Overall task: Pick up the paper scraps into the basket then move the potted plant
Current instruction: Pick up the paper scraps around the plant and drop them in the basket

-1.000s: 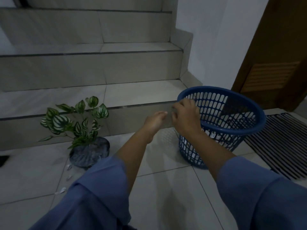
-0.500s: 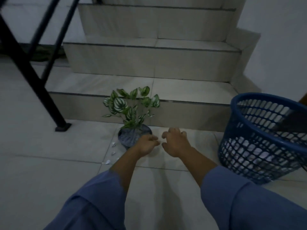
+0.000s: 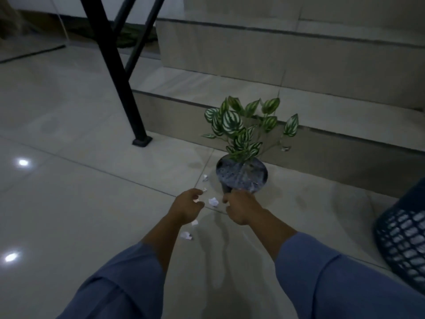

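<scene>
Though formerly by basket (image 3: 400, 238), left hand (image 3: 186, 207) near scraps (image 3: 213, 201)

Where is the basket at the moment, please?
The basket stands on the floor at the head view's right edge, partly cut off, right of the plant.

Basket (image 3: 404, 238) — cut by the right edge, only its left wall shown. Base of pot (image 3: 241, 174) hidden behind right hand (image 3: 241, 210), whose fingertips curl out of sight. Pale fleck at the thumb of left hand (image 3: 186, 207) — held paper or glare, indeterminable. One scrap (image 3: 194, 222) partly covered by that wrist. Sleeves (image 3: 119, 284) run off the bottom edge.
</scene>
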